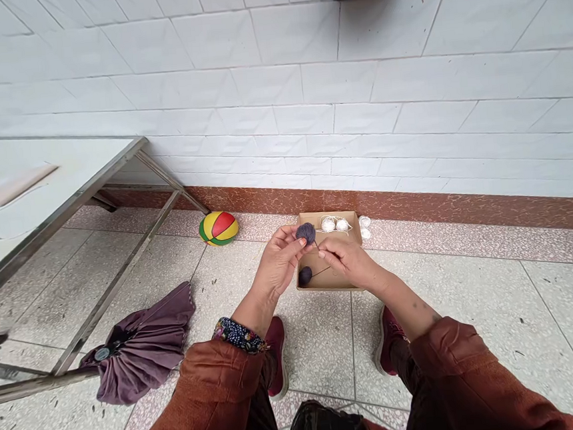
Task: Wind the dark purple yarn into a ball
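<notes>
A small ball of dark grey-purple yarn [306, 233] is held up in the fingers of my left hand [280, 261]. From it a strand runs to my right hand [345, 258], whose thumb and fingers are pinched on that strand. Both hands are above an open cardboard box [328, 280] on the floor. Inside the box, at its near left corner, lies a second dark ball of yarn [305, 275], with a strand leading off to the right. White balls of yarn [335, 223] with loose ends sit at the box's far side.
More white balls [364, 227] rest just right of the box. A striped toy ball [219, 228] lies near the wall. To the left, a metal-framed table [97, 175] stands over part of the floor, with a purple pleated cloth item [147, 341] by its leg.
</notes>
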The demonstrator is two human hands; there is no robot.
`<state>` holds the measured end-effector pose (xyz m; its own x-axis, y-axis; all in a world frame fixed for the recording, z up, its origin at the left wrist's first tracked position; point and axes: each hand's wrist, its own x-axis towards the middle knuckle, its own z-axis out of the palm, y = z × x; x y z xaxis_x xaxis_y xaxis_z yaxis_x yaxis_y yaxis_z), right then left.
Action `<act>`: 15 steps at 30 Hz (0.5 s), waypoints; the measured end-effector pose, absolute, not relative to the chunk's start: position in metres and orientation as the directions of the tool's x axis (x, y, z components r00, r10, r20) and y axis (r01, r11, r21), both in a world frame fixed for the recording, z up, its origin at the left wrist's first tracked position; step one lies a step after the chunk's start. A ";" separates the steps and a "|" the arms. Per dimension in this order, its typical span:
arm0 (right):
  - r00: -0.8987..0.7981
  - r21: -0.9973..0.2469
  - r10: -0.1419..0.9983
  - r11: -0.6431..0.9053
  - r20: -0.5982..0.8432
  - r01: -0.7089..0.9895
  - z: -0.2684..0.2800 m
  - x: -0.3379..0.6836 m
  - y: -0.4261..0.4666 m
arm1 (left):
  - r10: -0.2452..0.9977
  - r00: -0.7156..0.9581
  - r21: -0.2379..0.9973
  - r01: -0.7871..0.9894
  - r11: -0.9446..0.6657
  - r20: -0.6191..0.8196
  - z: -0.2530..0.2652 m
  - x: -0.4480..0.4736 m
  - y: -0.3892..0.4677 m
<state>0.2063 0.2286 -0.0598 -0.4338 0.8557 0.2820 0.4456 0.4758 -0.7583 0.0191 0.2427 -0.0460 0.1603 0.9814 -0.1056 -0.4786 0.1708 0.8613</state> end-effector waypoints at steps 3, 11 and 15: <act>-0.575 -0.729 0.775 0.549 0.261 0.409 -0.047 0.208 0.223 | 0.996 0.081 0.954 -0.291 0.067 -0.045 -0.052 0.019 0.247; -0.357 -0.761 0.844 0.524 0.401 0.382 -0.029 0.224 0.230 | 0.948 0.312 0.992 0.083 -0.095 0.065 -0.045 0.024 0.234; -0.214 -0.794 0.893 0.450 0.397 0.408 -0.045 0.226 0.239 | 0.878 0.479 0.988 -0.148 0.050 0.027 -0.039 0.025 0.229</act>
<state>0.2258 0.2393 -0.0452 -0.2135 0.8928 0.3966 0.4084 0.4503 -0.7940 0.0250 0.2285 -0.0393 0.4786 0.8776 0.0272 -0.1483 0.0503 0.9877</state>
